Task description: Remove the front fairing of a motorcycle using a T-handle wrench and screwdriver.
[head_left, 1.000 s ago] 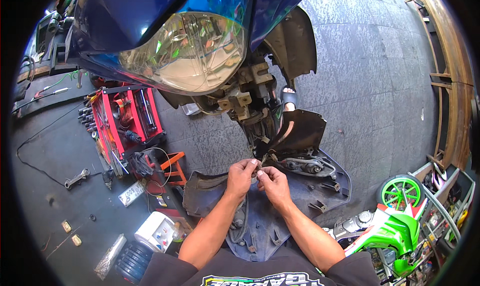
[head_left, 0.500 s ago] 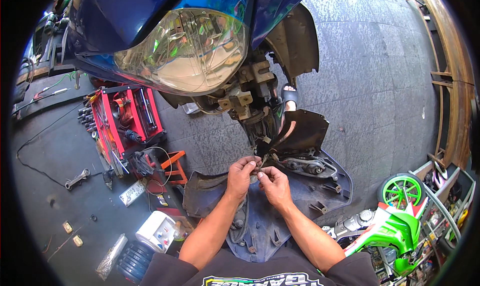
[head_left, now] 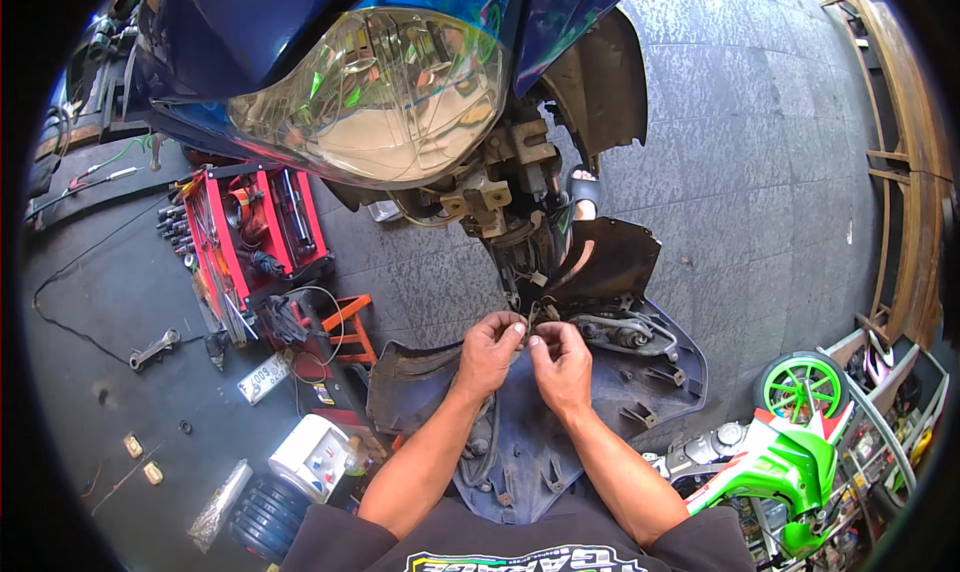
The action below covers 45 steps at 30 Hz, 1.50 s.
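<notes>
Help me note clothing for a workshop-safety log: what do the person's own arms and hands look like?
The left hand and right hand are ungloved; the forearms are bare, with no watch or band visible. Short dark sleeves belong to a dark shirt with white, yellow and green print across its front.

the person's shirt [head_left: 520, 540], just below the panel [head_left: 520, 437], bears big white capitals on the chest, a fine line of print and a green-yellow stripe. left of the panel, a white plate [head_left: 265, 377] carries dark characters, digits among them, in two rows.
</notes>
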Motion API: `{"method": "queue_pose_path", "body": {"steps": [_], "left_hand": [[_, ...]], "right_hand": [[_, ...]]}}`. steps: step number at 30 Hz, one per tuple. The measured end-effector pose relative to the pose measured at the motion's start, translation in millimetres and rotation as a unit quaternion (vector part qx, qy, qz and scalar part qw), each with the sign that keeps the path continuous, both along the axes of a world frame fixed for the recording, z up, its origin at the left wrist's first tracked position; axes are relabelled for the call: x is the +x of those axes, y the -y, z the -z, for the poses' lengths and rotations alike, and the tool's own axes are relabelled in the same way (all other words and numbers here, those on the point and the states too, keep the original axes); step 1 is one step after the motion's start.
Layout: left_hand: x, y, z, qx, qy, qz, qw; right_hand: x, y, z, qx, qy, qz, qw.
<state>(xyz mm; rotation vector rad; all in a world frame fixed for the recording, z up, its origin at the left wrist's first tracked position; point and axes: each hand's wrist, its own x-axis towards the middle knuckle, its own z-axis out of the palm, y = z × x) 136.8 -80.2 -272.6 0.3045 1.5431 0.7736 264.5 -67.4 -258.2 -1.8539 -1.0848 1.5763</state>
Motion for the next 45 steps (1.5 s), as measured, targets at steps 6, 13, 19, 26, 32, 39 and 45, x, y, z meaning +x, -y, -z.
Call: {"method": "queue_pose_path", "body": {"steps": [6, 13, 19, 26, 32, 39, 45], "left_hand": [[2.4, -0.7, -3.2, 0.014, -0.008, 0.010, 1.000], [4.6, -3.9, -7.5, 0.017, 0.007, -0.006, 1.000], [5.3, -5.3, -4.0, 0.041, -0.066, 0.064, 0.995], [4.9, -4.1, 1.2, 0.026, -0.068, 0.060, 0.996], [7.0, -6.2, 3.1, 0.032, -0.065, 0.054, 0.996], [6.4, -6.5, 4.4, -0.004, -0.124, 0.111, 0.986], [12.9, -12.5, -6.7, 0.032, -0.197, 0.128, 0.972]], "right_hand": [[4.5, -15.3, -5.6, 0.083, -0.014, -0.055, 0.995], [4.0, -17.4, -0.7, 0.055, 0.007, -0.076, 0.996], [0.9, -19.2, 2.4, 0.031, 0.006, -0.069, 0.997], [3.4, -19.7, 5.6, -0.037, -0.034, -0.060, 0.997], [2.3, -16.4, 13.2, -0.102, -0.039, -0.035, 0.993], [7.0, -25.4, 14.2, -0.080, -0.089, -0.033, 0.992], [0.6, -42.6, 13.7, -0.048, -0.082, -0.049, 0.994]]}}
